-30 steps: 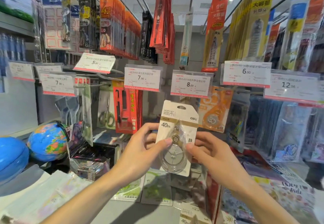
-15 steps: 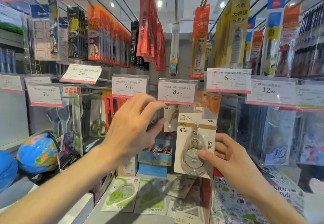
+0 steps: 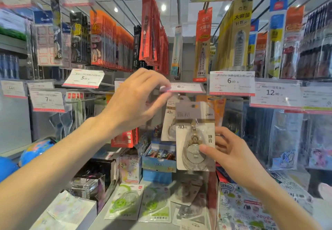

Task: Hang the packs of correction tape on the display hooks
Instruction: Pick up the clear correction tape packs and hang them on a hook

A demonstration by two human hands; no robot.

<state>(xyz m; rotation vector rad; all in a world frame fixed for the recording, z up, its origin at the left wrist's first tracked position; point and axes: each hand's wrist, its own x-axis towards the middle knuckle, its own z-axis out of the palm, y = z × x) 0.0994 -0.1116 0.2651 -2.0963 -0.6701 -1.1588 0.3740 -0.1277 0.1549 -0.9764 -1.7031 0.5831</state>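
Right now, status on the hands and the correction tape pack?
Left hand tips up the price tag at the hook. Right hand pinches the correction tape pack below it, not yet hung. One pack hangs behind.

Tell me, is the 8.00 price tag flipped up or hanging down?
Flipped up: the left hand lifts the price tag nearly flat.
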